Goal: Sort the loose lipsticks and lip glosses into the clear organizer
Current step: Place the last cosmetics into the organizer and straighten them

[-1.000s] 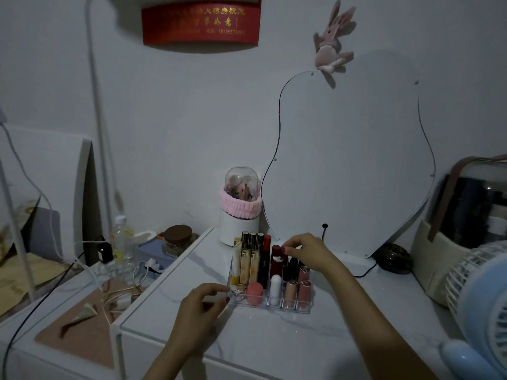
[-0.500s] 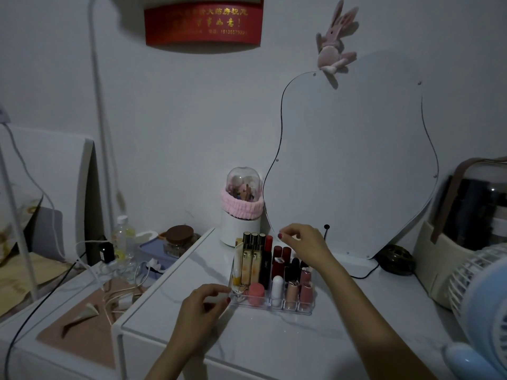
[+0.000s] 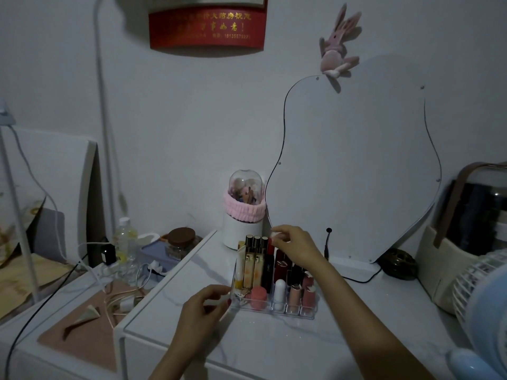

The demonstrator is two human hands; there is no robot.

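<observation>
The clear organizer [image 3: 307, 314] stands on the white tabletop [image 3: 274, 341], filled with upright lipsticks and glosses. Gold-capped tubes [image 3: 252, 267] are at the back left, dark red lipsticks [image 3: 279, 266] in the middle, and pink ones [image 3: 308, 294] at the front right. My left hand [image 3: 201, 308] holds the organizer's front left corner between thumb and fingers. My right hand [image 3: 295, 246] hovers over the back row, fingertips pinched together right above a tall red lipstick [image 3: 270, 248]. Whether they grip it is unclear.
A white canister with a pink band [image 3: 244, 215] and a wavy mirror [image 3: 356, 174] stand behind the organizer. A storage bag [image 3: 466, 242] and a blue fan [image 3: 488, 311] are at the right. The lower side table [image 3: 68, 311] at the left holds cables, a bottle and a jar.
My right hand has lifted off the middle lipsticks and moved up and left towards the tall red lipstick. My left hand has stayed on the organizer's corner.
</observation>
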